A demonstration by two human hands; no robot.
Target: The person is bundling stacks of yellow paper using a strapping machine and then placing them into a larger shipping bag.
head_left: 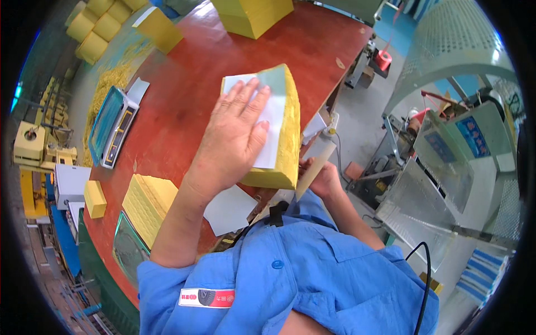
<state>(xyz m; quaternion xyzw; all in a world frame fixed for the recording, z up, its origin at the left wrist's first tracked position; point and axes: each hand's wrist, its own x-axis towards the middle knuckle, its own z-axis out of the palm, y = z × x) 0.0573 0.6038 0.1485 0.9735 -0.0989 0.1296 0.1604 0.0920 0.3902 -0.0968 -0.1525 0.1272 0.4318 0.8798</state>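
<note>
A thick block of yellow sheets [290,123], apparently paper, rests at the right edge of the red table, its right side rough and curved. White sheets [270,151] cover its top. My left hand [234,125] lies flat on them, fingers stretched toward the far end. Low beside the block's near right corner, my right hand [325,177] is closed around a pale flat strip [316,167]. The strip hides part of that hand, and its kind is not clear. Another white sheet [230,209] lies under my left forearm.
The red table [184,106] also bears a blue-and-silver case [114,128], a yellow block [146,204], a smaller one [95,199], and a green-edged pane [129,245]. A tall yellow stack [252,17] stands at the far end. Metal machinery [424,195] is at the right.
</note>
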